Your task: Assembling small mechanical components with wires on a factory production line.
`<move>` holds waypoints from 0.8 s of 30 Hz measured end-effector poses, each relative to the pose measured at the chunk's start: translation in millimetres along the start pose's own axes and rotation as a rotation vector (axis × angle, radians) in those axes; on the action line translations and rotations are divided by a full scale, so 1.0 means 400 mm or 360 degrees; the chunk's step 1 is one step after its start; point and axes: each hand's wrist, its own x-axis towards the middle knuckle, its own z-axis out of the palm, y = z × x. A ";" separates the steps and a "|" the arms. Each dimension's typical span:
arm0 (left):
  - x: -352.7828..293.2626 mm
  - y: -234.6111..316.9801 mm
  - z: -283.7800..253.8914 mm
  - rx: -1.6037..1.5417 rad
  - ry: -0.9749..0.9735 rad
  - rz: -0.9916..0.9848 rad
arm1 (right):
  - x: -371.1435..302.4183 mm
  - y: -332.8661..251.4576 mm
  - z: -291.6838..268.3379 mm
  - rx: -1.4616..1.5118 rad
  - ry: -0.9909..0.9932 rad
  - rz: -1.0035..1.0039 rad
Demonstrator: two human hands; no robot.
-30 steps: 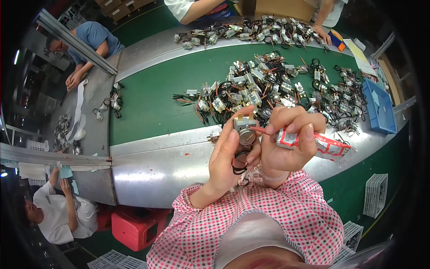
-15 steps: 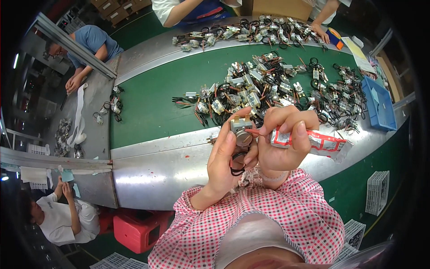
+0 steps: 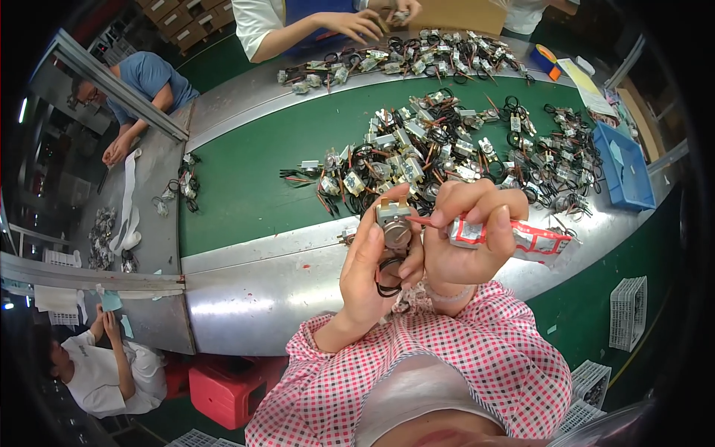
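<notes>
Your left hand [image 3: 363,270] grips the unit [image 3: 395,234], a metal body with a round face, above the tabletop [image 3: 253,287]; its two prongs point away from you. Your fingers cover its sides, and its underside is hidden. A looped black cable [image 3: 388,279] hangs below the round face, partly behind your fingers. Your right hand [image 3: 480,235] is closed around a silver-and-red tube [image 3: 542,241]; your fingers conceal its middle. The tube's red tip [image 3: 421,221] reaches the unit's upper edge; actual contact cannot be confirmed. Your hands also block the near edge of the pile [image 3: 406,156], where single parts are hard to separate.

The tabletop is bare metal along your side, with a green strip [image 3: 246,201] beneath the pile. A second pile [image 3: 417,56] lies along the far metal edge. A blue tray [image 3: 624,167] sits at the right end.

Across from you, a co-worker [image 3: 279,33] is cut off by the upper edge. Two more people are at the left. A red stool [image 3: 223,391] and a white crate [image 3: 628,313] stand on the green floor [image 3: 555,320]. Darkness at the lens rim obscures the corners.
</notes>
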 end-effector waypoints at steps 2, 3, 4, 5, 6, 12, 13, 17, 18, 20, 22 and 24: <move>0.002 -0.004 -0.003 -0.0015 -0.0031 -0.0020 | -0.001 -0.002 -0.006 -0.0064 -0.0022 -0.0016; 0.001 -0.003 0.004 -0.0008 0.0001 -0.0028 | -0.001 -0.003 -0.006 -0.0054 -0.0021 -0.0015; 0.000 -0.004 0.009 0.0000 0.0034 -0.0036 | -0.001 -0.006 -0.008 -0.0045 -0.0021 -0.0014; -0.002 -0.003 0.008 0.0000 0.0038 -0.0033 | -0.002 -0.007 -0.006 -0.0042 -0.0023 -0.0010; -0.004 -0.003 0.006 -0.0020 0.0008 -0.0028 | -0.004 -0.009 -0.004 -0.0031 -0.0027 0.0011; -0.021 -0.005 -0.029 -0.0098 0.0105 -0.0003 | -0.007 -0.019 -0.058 -0.0048 -0.0019 -0.0084; -0.027 0.001 -0.059 -0.0064 0.0122 0.0016 | -0.016 -0.023 -0.096 -0.0340 -0.0170 0.0154; -0.096 0.005 -0.164 0.0235 0.0425 0.0027 | -0.126 -0.016 -0.234 -0.1229 -0.1288 0.0837; -0.116 0.004 -0.187 0.0334 0.0470 -0.0006 | -0.151 -0.002 -0.224 -0.1411 -0.1660 0.0580; -0.157 -0.019 -0.218 0.0409 0.0597 -0.0025 | -0.261 0.022 -0.242 -0.1482 -0.1694 0.0650; -0.189 -0.035 -0.226 0.0494 0.0693 -0.0055 | -0.307 0.022 -0.265 -0.1599 -0.1824 0.0548; -0.211 -0.059 -0.225 0.0507 0.0751 -0.0042 | -0.299 0.024 -0.279 -0.1636 -0.1985 0.0784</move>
